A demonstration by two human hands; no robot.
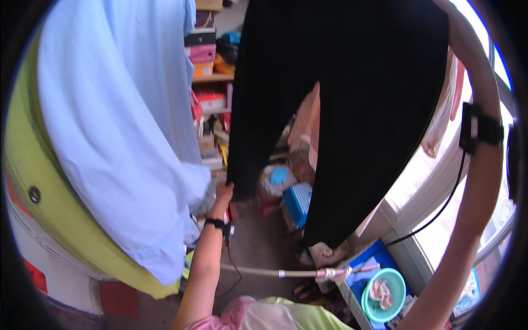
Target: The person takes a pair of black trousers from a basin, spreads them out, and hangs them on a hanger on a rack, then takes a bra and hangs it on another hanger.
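Observation:
A pair of black trousers (pixel 363 110) hangs spread in front of me, waist up and both legs down. My left hand (pixel 223 193) is closed on the lower edge of the left trouser leg. My right arm reaches up along the right side, and my right hand (pixel 452 15) is at the upper corner of the trousers by the picture's edge; its fingers are hidden. A black band with a cable sits on each wrist. To the left of the trousers hangs a light blue cloth garment (pixel 121 126), over a yellow-green curtain (pixel 66 220) with a metal eyelet.
A thin pole (pixel 253 271) with a pink end crosses low before me. A mint-green basin (pixel 367 311) holding a pale cloth stands at the lower right beside a blue box. Shelves with shoe boxes (pixel 202 53) are behind. A blue basket (pixel 297 203) sits beyond; windows line the right.

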